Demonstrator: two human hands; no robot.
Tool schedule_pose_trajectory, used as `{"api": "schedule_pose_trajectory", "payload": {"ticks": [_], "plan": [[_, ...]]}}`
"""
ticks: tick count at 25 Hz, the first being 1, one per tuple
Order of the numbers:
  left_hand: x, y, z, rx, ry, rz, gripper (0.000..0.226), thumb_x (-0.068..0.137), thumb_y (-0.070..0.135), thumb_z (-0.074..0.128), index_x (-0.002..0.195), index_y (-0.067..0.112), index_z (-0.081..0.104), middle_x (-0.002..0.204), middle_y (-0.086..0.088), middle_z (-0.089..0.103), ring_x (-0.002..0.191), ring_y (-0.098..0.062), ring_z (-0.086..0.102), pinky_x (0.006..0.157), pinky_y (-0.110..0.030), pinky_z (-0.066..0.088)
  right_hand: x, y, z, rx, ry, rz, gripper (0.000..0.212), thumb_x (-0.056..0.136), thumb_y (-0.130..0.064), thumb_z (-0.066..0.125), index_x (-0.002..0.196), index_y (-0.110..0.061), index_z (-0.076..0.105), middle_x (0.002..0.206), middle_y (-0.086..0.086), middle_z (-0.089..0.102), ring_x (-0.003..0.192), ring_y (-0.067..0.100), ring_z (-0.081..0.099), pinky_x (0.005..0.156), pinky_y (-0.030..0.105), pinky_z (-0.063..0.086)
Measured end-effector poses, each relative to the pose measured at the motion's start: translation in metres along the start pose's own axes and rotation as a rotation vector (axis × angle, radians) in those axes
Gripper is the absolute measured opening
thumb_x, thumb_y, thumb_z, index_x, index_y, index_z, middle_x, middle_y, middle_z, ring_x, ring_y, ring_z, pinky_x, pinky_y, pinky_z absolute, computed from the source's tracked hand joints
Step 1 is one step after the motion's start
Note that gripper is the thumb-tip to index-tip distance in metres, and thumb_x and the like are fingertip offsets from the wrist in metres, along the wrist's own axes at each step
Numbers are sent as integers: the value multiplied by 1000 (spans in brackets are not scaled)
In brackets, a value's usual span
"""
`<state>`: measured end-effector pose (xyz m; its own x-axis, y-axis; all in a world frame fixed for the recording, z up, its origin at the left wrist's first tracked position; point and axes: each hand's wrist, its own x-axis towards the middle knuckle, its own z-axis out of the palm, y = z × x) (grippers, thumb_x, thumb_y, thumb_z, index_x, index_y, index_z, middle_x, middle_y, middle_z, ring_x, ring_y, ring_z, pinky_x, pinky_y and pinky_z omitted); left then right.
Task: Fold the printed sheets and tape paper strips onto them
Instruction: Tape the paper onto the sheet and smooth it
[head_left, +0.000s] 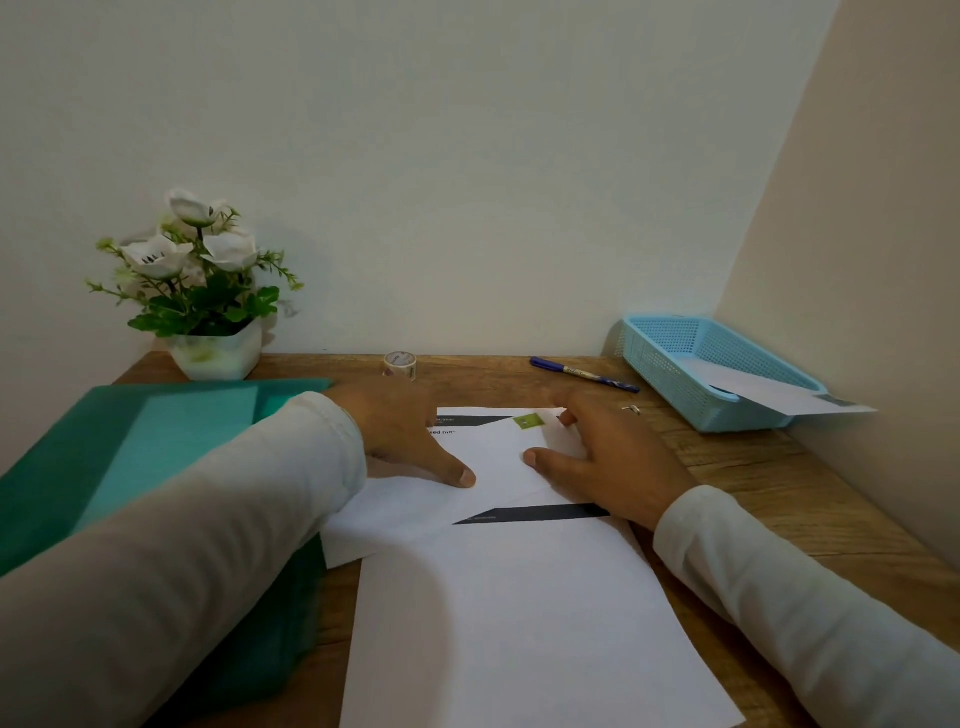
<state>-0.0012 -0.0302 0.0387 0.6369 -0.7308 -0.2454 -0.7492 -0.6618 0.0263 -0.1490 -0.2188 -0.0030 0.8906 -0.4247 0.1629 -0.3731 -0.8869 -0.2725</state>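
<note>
Wooden desk (779, 493), mid-fold: your left hand (410, 436) and right hand (608, 457) lie flat, fingers straight, pressing the printed sheet (498, 447) at its centre. Next you'd probably sharpen the crease, then reach for the tape roll (400, 365).

On the brown wooden desk (779, 493) I see a folded white printed sheet (498, 457) at centre, a plain white paper sheet (519, 623) before it, a teal plastic folder (156, 441) left, a white flower pot (215, 356) behind that, a clear tape roll (400, 365) and blue pen (584, 374) behind the sheets, and a blue mesh basket (670, 374) right.
</note>
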Motion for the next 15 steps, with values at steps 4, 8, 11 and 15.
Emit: {"api": "schedule_pose_trajectory", "payload": {"ticks": [4,8,11,15], "plan": [[-4,2,-2,-120,-23,28,78,74,75,67,132,24,56,130,3,60,106,-16,55,88,-27,46,-2,-1,-2,18,-6,9,71,85,-70,64,139,-26,48,128,-5,60,111,16,58,91,40,55],[-4,4,1,10,-17,-11,99,62,92,58,132,22,56,129,1,63,110,-21,61,94,-35,55,-4,-4,-1,0,22,35,67,84,-71,64,133,-27,50,130,-4,61,113,18,58,90,38,54],[-8,8,2,82,-18,-32,113,55,97,54,143,26,46,141,1,56,121,-25,57,100,-40,53,-6,-9,-1,-48,24,52,73,87,-70,62,141,-24,46,138,-1,58,122,23,57,90,36,51],[-7,1,-3,43,-60,-32,113,48,98,59,137,28,48,135,3,58,116,-25,57,102,-42,51,-7,-11,-1,-57,26,60,76,87,-70,61,145,-24,44,142,0,56,126,23,55,94,38,52]]}}
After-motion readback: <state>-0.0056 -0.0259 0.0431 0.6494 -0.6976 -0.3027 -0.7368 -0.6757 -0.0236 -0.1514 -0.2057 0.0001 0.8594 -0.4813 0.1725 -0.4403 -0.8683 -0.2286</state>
